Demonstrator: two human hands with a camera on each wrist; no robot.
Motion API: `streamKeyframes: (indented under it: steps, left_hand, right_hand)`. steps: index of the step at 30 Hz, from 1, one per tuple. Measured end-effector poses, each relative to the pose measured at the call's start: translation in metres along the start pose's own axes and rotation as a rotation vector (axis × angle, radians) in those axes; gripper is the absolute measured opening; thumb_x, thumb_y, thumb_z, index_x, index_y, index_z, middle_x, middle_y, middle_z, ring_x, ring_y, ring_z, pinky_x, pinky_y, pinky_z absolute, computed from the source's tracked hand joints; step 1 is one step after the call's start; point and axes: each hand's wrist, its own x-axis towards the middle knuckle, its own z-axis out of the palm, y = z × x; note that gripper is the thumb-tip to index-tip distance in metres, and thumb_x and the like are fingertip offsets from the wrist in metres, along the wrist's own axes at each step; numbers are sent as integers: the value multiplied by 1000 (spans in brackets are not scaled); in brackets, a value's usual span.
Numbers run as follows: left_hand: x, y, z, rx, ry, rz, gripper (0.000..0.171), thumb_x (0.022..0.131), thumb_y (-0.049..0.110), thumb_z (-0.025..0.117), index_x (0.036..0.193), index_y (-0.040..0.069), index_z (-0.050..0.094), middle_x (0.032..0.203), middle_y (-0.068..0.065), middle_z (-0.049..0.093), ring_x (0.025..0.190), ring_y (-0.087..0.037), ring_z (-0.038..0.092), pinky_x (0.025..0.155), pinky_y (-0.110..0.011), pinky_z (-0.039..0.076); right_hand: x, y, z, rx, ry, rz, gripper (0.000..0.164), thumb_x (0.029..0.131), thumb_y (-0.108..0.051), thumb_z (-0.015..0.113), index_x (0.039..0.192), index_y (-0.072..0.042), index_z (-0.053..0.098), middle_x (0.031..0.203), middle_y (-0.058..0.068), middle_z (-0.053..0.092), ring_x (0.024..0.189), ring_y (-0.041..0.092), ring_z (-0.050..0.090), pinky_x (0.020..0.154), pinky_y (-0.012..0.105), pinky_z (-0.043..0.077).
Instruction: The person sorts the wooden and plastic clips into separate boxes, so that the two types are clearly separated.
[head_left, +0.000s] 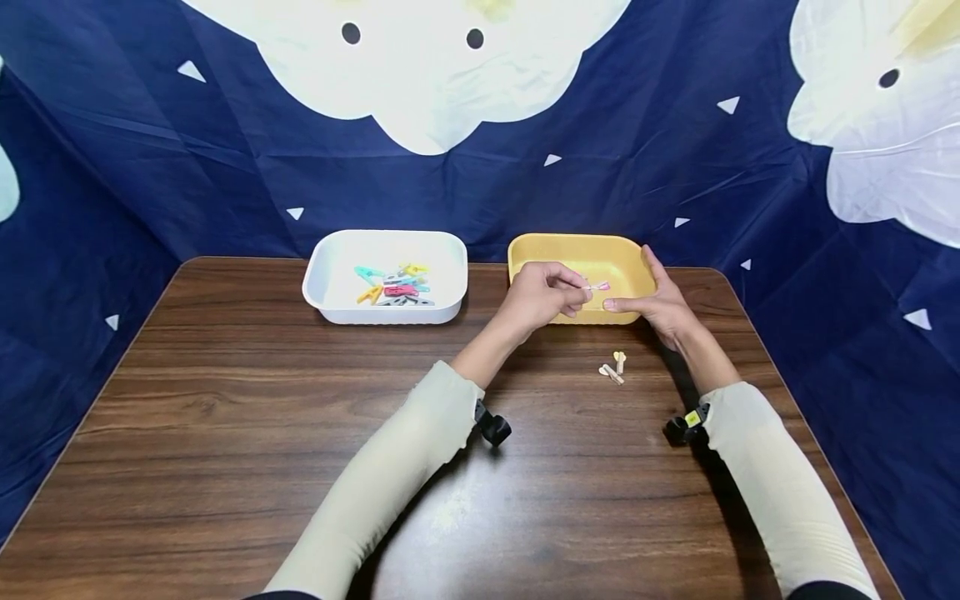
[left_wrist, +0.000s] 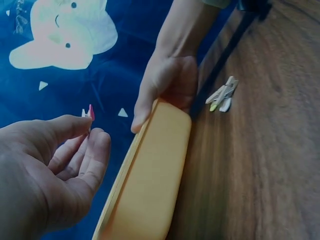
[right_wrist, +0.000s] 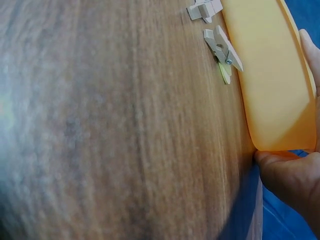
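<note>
My left hand [head_left: 538, 298] pinches a small wooden clothespin with a pink end [head_left: 602, 286] between thumb and fingertips, over the yellow tray [head_left: 573, 246]. In the left wrist view the clothespin [left_wrist: 91, 112] sticks up beyond the fingertips. My right hand [head_left: 663, 310] grips the tray's right end, its thumb along the front rim and its fingers stretched toward the back corner. Two more small wooden clothespins [head_left: 619, 362] lie on the table just in front of the tray, one with a yellow heart and one with a pale heart. My left hand hides part of the tray's inside.
A white tray [head_left: 330, 287] stands to the left of the yellow one. Several larger plastic clothespins [head_left: 401, 291] in red, yellow, teal and grey lie in it. Both trays stand at the back of the wooden table [head_left: 225, 433], before a dark blue curtain [head_left: 225, 167].
</note>
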Motion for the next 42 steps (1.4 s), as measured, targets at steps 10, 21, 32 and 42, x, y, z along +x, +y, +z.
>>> streamKeyframes:
  steps: [10,21,32,42]
  left_hand:
    - [14,1,-2,-80,47,-16,13,98,-7,81,110,-13,80,88,-13,81,89,-44,82,84,-41,72]
    - [31,1,1,-141,100,-92,16,98,-9,78,113,-13,80,89,-10,78,74,-13,73,79,-30,70]
    - [46,3,5,-157,192,-115,9,98,-7,81,107,-10,82,100,-21,83,70,-14,75,89,-40,71]
    - [46,1,3,-106,177,-131,14,100,-5,81,113,-9,81,107,-22,84,108,-47,82,100,-50,68]
  right_hand:
    - [-1,-1,2,-1,4,4,140,90,1,91,183,-34,-8,193,-3,-3,173,22,25,141,34,27]
    - [2,-2,-1,-2,5,9,140,91,1,90,183,-36,-9,193,-4,-5,174,22,23,141,34,27]
    - [1,-1,-1,-8,2,11,141,91,0,91,183,-35,-9,193,-2,-5,174,22,23,142,36,26]
    - [0,-1,0,-7,5,6,141,89,1,92,183,-34,-8,193,-2,-4,174,22,23,143,38,24]
